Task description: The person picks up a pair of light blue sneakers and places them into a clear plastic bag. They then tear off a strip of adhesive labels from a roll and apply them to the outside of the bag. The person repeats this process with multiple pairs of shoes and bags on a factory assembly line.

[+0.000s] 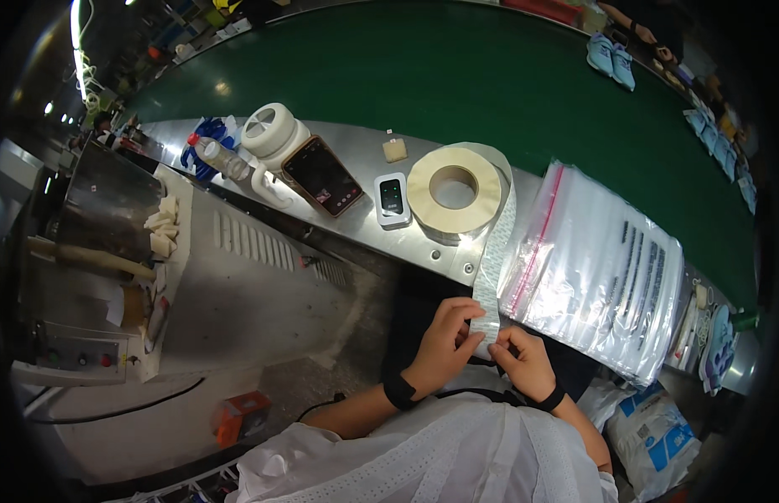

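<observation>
A wide roll of label tape (420,194) lies flat on the metal ledge. From it a pale printed label strip (487,285) runs over the near edge and down to my hands. My left hand (439,348) has its fingers and thumb curled at the strip's left edge, closed on it. At the strip's lower right end, my right hand (530,366) pinches with thumb and forefinger. Right of the strip lies a thick stack of clear plastic bags (599,268) with a pink-red band along one side and dark print.
Left of the roll are a small white device (393,201), a phone (323,176), a white jug (272,134) and a clear bottle (224,159). A green conveyor belt (347,71) runs beyond, carrying light blue shoes (611,60). Another person's hand (647,35) shows at far right.
</observation>
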Available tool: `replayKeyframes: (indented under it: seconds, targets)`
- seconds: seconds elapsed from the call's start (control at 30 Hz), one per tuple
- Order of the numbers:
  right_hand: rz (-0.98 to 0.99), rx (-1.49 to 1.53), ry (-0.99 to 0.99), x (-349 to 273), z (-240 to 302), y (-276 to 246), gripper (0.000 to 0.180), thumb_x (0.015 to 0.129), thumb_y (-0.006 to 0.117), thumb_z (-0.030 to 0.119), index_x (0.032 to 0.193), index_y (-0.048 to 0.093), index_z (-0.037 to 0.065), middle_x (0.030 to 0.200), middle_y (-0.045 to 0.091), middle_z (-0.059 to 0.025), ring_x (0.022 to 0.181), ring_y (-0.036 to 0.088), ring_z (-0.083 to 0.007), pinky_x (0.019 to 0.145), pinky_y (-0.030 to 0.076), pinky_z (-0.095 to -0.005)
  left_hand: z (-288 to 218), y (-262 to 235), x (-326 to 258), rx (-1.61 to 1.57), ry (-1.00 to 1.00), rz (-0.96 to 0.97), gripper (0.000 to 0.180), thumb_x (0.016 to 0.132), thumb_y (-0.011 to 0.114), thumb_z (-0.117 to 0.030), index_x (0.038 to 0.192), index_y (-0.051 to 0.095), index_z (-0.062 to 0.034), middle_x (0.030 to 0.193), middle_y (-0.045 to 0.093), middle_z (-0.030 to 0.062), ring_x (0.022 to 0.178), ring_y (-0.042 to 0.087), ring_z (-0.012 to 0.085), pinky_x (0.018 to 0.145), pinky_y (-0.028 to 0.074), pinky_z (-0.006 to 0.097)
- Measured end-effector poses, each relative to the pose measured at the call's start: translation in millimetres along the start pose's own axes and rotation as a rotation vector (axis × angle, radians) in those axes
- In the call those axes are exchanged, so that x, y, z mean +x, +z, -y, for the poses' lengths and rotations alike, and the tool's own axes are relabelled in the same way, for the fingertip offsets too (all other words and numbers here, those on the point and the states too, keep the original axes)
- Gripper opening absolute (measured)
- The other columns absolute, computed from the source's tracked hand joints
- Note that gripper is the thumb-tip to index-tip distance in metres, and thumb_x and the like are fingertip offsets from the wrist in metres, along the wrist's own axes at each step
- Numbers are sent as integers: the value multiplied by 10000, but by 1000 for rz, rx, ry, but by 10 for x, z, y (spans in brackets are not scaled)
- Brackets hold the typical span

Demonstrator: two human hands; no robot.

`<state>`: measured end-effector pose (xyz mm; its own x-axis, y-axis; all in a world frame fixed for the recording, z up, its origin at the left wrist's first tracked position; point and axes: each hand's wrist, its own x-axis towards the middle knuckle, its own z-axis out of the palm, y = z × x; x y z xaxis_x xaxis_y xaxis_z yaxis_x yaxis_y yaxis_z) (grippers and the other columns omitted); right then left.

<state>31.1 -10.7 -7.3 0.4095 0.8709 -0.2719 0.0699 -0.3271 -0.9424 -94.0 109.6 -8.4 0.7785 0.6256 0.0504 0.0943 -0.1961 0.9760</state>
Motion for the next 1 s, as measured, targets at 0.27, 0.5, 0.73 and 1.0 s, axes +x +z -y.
replayKeyframes:
  seconds: [0.27,0.5,0.73,1.0]
  targets:
    - [-154,-339,-131,-653,-430,-433,155,814,604,214,877,635,76,831,622,-79,741,619,-255,650,490,-348,191,31,52,142,95,48,298,760,531,103,1022,563,-35,1101,496,75,905,519,139,677,439,219]
    - [-670,118,452,-2117,-2630,-945,152,830,546,164,883,634,52,859,644,-61,730,626,-166,645,510,-337,453,122,325,333,6,195,306,757,454,83,1050,526,31,1051,495,76,936,479,167,828,380,264]
    - [-698,288,883,-2253,-5021,-435,205,836,508,135,942,634,14,939,629,-119,802,621,-212,716,497,-327,328,312,366,627,37,127,263,838,581,-113,1048,556,43,937,563,139,839,517,214,751,427,322]
    - [-800,27,737,-979,-5779,-893,434,923,406,248,1316,401,62,1333,431,-178,1200,438,-320,999,346,-371,244,501,357,622,-142,-21,138,820,594,-63,917,562,30,907,593,134,813,555,205,707,441,293]
